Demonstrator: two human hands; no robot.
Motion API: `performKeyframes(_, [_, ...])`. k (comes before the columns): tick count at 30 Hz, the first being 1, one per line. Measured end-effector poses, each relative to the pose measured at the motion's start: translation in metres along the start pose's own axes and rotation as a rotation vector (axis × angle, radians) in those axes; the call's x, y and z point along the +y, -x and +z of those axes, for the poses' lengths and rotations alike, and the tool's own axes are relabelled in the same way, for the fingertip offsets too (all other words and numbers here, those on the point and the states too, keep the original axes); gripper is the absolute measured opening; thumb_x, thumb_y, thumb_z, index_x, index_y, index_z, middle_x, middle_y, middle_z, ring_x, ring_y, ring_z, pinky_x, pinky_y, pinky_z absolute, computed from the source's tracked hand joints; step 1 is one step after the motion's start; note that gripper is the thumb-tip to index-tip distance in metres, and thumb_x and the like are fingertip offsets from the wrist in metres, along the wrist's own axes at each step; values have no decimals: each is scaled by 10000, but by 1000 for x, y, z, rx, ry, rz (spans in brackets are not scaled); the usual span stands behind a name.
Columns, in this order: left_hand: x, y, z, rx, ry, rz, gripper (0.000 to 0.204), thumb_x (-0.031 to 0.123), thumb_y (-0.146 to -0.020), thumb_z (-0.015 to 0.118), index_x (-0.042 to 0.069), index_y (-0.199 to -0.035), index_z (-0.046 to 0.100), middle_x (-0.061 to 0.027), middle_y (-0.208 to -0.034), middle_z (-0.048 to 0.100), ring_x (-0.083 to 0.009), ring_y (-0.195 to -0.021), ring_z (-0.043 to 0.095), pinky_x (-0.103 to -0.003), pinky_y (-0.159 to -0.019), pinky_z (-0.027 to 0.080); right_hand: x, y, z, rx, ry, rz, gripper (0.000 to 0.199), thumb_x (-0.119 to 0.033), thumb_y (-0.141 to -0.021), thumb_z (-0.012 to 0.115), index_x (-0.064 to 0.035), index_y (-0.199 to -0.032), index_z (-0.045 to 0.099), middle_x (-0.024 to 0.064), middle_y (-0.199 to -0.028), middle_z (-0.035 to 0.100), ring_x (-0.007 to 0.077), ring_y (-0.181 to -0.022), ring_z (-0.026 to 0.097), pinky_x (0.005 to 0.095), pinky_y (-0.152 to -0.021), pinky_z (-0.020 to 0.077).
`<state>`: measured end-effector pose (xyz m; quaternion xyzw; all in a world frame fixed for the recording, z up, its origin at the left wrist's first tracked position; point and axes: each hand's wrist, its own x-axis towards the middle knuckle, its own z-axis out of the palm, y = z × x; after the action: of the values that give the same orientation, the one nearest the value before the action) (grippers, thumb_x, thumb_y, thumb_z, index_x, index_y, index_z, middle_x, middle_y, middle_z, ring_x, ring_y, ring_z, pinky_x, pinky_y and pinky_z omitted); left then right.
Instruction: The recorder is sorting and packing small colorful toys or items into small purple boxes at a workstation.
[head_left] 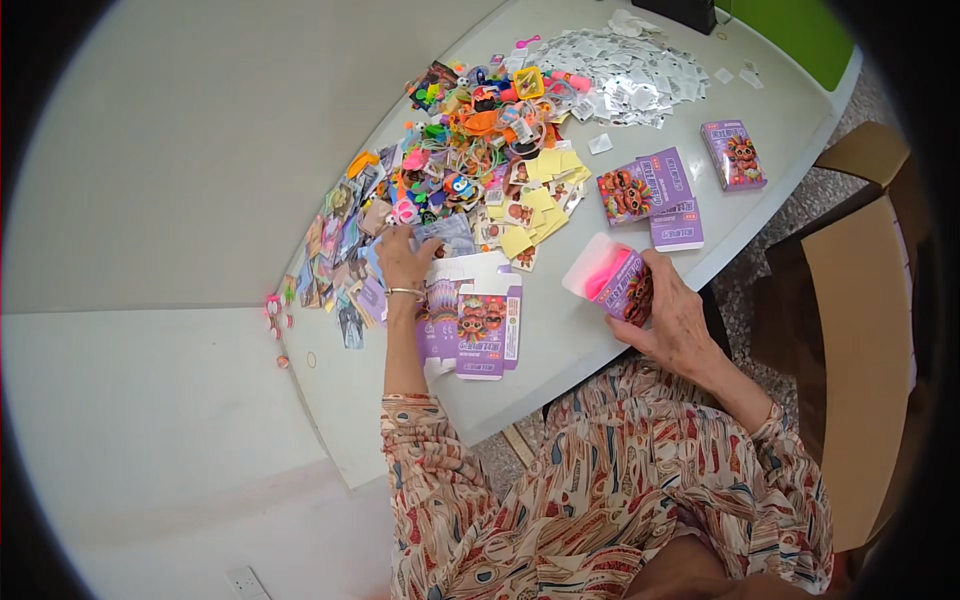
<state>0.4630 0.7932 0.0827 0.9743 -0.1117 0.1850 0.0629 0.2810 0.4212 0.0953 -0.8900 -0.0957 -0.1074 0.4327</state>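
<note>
My right hand (675, 318) is closed round a small purple carton (630, 288). The carton is tilted, its white end flap stands up, and something bright pink shows inside. Over the near edge of a heap of small toys (460, 150), my left hand (405, 260) reaches down with thumb and fingers apart. Its fingertips lie among shiny packets (453, 237) and toys, and I see nothing held in them. Close to that wrist lie flattened purple cartons (483, 335), stacked and overlapping. Yellow-backed picture cards (540, 205) are spread between the two hands.
A broad pile of small silvery-white packets (630, 85) covers the far part of the table (560, 365). Filled-out purple cartons (733, 155) and more overlapping ones (650, 190) lie to the right. Beyond the right edge is a large open cardboard box (855, 370). A wall (180, 180) borders the left.
</note>
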Motion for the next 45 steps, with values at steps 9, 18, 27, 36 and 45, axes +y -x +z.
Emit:
performKeyframes(9, [25,-12,-38,98,901,-301,126,67,-896,627,-11,-968,695,-20,-911,660,-77,-813,582,-238,-723,477,4,-6,2,-8,21,75,774,-266,-715,771,21,-1288,337,231,-1082,533,401,-951,581,427,-796,497])
performKeyframes(18, [152,-2,-108,32,1207,-185,180,-23,-888,588,-36,-1054,657,-30,-938,649,-78,-822,581,-210,-747,461,8,-6,4,114,113,-59,761,-263,-713,778,52,-1260,353,240,-1042,523,403,-931,566,427,-772,493])
performKeyframes(27, [202,21,-113,-14,726,187,173,-63,-835,622,-18,-1001,644,-82,-806,652,-103,-694,600,-231,-633,465,7,-5,-1,115,116,-52,748,-227,-706,781,55,-1253,356,239,-1073,511,404,-962,550,430,-788,487])
performKeyframes(36, [219,28,-115,154,409,526,361,-133,-687,653,5,-1021,643,-119,-930,648,-247,-738,620,-310,-641,503,4,-1,-1,118,202,-61,774,-198,-673,794,57,-1259,358,225,-1135,504,378,-1026,537,409,-853,470])
performKeyframes(45, [226,36,-104,-24,540,547,342,-116,-710,641,-3,-1032,636,-147,-940,644,-282,-759,637,-341,-666,521,3,1,-1,145,160,-140,796,-197,-666,798,75,-1270,355,243,-1172,494,387,-1065,527,418,-897,461])
